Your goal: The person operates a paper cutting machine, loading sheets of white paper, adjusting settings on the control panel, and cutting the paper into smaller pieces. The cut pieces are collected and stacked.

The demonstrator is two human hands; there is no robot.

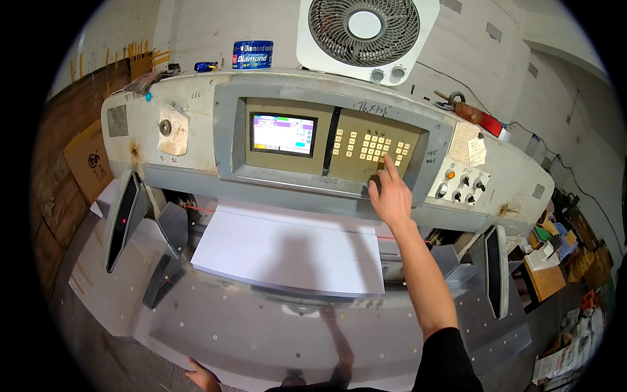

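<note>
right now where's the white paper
In the head view, the white paper lies just left of centre on the metal table, below the screen and left of the right hand.

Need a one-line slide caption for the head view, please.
Right hand at the keypad, left hand at the near edge of the metal table, where white paper lies.

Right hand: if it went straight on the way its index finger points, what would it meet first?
The pale keys of the control panel, most likely: the right hand has its index finger right at them, though contact is unclear.
</note>
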